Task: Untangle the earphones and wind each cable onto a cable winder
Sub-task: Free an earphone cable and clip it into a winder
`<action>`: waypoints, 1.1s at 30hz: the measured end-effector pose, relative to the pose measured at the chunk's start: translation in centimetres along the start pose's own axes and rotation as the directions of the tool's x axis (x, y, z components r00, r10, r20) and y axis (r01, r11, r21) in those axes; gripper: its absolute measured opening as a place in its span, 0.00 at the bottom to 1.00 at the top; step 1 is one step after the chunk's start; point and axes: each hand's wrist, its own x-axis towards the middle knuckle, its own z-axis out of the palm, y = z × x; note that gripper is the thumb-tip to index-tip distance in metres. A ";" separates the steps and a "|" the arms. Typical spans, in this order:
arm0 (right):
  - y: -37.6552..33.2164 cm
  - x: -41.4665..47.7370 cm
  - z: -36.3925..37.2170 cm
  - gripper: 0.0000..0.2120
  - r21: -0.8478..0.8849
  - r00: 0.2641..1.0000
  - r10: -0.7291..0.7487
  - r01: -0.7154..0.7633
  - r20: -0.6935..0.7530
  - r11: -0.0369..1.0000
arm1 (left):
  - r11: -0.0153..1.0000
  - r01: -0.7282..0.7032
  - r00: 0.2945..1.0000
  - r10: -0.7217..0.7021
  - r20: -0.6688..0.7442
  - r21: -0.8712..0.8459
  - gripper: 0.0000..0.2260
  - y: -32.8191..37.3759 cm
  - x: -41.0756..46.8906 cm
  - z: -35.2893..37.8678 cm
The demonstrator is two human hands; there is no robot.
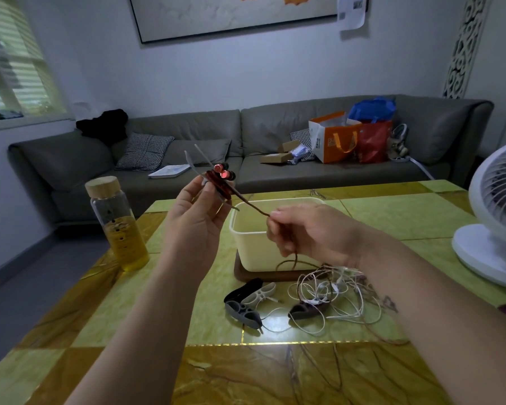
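The cable (251,206) is coloured reddish-brown, the buds (224,173) at its 11 o'clock red; the tub (254,252) is cream, the table (129,302) veined green and amber, the cushion (143,154) checked.

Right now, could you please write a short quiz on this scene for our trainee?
1. True or false: the left hand holds the grey cable winder up above the yellow-green stone table.
2. What does the right hand pinch? A) a white cable B) the red-brown earphone cable C) a black winder
3. Fill the gap: the glass bottle with the wooden lid stands to the ___ of the cream plastic tub.
Key: 1 true; 2 B; 3 left.
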 end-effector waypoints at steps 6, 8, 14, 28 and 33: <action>1.0 0.0 0.4 0.14 0.078 0.995 0.086 -0.090 0.047 0.993 | 0.999 -0.016 0.996 0.012 0.091 0.052 0.11 -0.3 -0.6 1.0; 0.7 0.1 0.8 0.18 -0.115 0.996 0.012 -0.022 -0.083 0.993 | 0.996 -0.024 0.996 0.017 0.088 0.088 0.12 -0.3 -0.6 1.0; 0.2 0.4 2.2 0.03 -0.654 0.898 -0.330 0.065 -0.291 0.754 | 0.977 -0.059 0.998 0.051 0.043 0.204 0.07 -0.6 -0.2 0.7; -4.9 -0.4 -0.9 0.08 -0.948 0.807 -0.574 0.056 -0.142 0.313 | 0.648 -0.131 0.928 -0.187 0.323 0.750 0.08 -1.9 -1.7 -1.4; -4.0 0.1 -2.1 0.07 -0.801 0.846 -0.488 0.132 -0.216 0.583 | 0.697 -0.105 0.874 -0.275 0.400 0.709 0.09 -1.1 -2.2 -1.2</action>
